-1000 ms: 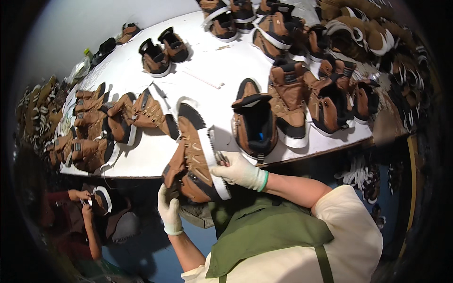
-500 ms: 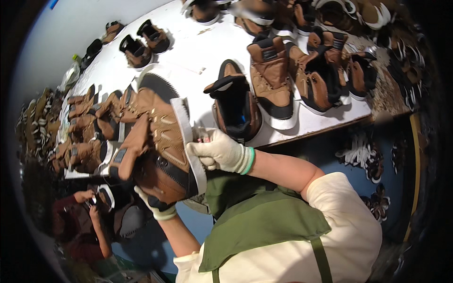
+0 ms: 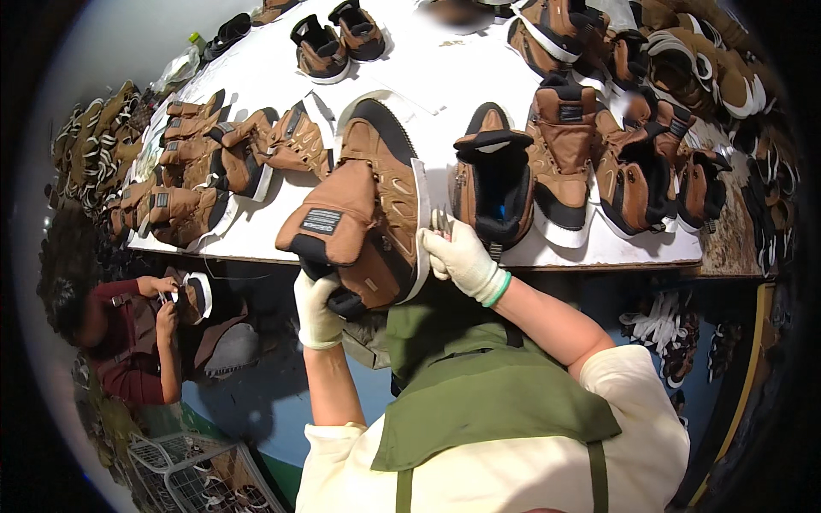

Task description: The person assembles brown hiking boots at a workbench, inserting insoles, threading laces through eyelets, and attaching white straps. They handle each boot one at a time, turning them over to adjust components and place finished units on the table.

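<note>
A brown high-top shoe (image 3: 395,197) with a black toe cap and white sole is up in front of me, its padded tongue facing me. My left hand (image 3: 318,312), in a pale knit glove, is closed around its heel end. My gloved right hand (image 3: 464,261) is closed beside the white sole edge. A small grey metal-looking tool (image 3: 441,221) pokes up from its fingers; its exact kind is too small to tell. Just right of that hand, a brown and black shoe (image 3: 492,184) stands on the white table (image 3: 410,73).
Brown shoes (image 3: 192,162) crowd the table's left side, and more shoes (image 3: 569,162) stand on the right. A pair (image 3: 329,43) sits farther back. At lower left a co-worker (image 3: 128,338) handles a shoe (image 3: 198,295). A wire rack (image 3: 171,457) stands below.
The held shoe has turned so its tongue faces me more, and its toe points more upright. My left hand shows more fully at the heel. The view has shifted, moving the table scene rightward.
</note>
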Motion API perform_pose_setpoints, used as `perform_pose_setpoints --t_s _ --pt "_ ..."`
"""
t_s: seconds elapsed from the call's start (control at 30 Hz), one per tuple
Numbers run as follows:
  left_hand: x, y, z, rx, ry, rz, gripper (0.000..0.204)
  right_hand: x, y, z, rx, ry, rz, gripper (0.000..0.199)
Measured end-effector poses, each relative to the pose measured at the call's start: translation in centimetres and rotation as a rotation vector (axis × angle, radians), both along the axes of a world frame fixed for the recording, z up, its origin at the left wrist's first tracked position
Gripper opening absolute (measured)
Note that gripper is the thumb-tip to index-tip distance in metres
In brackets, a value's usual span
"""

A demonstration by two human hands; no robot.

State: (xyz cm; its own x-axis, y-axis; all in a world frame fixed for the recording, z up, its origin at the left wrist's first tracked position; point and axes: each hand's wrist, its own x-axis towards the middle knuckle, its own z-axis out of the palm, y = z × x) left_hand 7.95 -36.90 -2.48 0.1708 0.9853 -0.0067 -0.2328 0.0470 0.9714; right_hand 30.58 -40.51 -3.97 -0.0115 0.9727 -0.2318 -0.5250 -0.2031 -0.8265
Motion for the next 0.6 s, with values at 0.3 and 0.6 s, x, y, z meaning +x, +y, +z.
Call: perform_pose_setpoints --t_s 0.3,0.6 --pt "-0.1 0.0 -0.9 -0.037 0.016 0.072 0.035 -0.4 -0.1 -1.5 0.002 -0.111 -0.05 0.01" --pt "-0.1 0.2 -1.1 0.001 -0.118 0.102 0.029 -1.0 -0.5 0.3 -0.007 -0.192 -0.04 0.013"
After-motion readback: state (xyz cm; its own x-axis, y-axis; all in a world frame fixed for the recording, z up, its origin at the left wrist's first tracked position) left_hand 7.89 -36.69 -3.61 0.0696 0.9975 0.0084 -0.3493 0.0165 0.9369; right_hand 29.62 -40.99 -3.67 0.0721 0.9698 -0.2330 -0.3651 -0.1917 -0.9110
